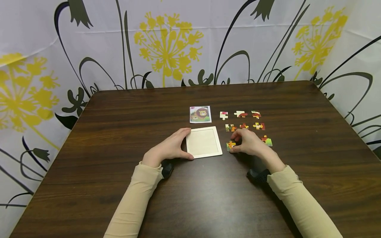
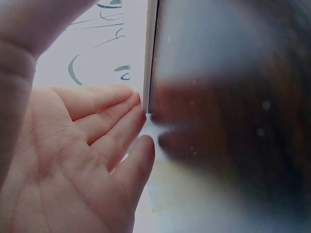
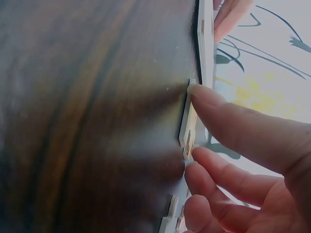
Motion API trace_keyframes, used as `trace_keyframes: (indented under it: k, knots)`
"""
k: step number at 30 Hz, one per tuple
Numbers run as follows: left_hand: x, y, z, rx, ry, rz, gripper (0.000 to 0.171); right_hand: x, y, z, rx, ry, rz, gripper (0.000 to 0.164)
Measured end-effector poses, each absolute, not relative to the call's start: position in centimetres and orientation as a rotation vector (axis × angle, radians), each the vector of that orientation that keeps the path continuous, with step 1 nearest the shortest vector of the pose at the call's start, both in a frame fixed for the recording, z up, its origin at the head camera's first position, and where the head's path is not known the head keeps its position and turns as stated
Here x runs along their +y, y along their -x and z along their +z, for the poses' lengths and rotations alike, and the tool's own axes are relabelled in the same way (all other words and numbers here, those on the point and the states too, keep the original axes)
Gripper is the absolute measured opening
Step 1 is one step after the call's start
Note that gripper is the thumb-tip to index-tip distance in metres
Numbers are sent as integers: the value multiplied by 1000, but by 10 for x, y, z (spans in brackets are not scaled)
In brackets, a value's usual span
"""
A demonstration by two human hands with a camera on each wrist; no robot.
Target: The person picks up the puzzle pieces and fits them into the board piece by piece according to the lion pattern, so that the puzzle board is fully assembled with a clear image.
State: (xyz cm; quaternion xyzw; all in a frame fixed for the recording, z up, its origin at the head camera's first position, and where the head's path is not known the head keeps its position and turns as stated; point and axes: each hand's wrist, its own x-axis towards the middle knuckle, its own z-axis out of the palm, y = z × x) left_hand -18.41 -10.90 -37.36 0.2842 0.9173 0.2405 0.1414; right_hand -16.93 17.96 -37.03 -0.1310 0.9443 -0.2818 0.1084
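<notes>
A square, pale wooden puzzle tray (image 1: 204,142) with a raised rim lies on the table. My left hand (image 1: 169,148) holds its left side, thumb at the near corner and fingertips at the far one. In the left wrist view the fingers (image 2: 109,128) look nearly straight where they meet the tray's edge. To the right of the tray, my right hand (image 1: 251,142) pinches a yellow-and-orange jigsaw piece (image 1: 230,145) by its near and far edges. That piece (image 3: 187,119) appears edge-on and low at the table in the right wrist view, the thumb (image 3: 228,114) at one end.
Several other jigsaw pieces lie in rows beyond and beside my right hand, among them a red-and-white one (image 1: 240,114) and a green one (image 1: 268,141). A lion picture card (image 1: 200,114) lies behind the tray. The dark wooden table (image 1: 119,132) ends at a flowered cloth (image 1: 104,39).
</notes>
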Motion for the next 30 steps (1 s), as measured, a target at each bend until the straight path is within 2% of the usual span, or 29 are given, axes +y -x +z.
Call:
trace_keyframes:
  k: [22,30]
  knots:
    - [-108,183,-376,2636,-794,723,101,176,167,-370,2763,316,-902,35]
    - [-112,181,-375,2644,-770,716,101,173,168,-368,2747,365,-993,28]
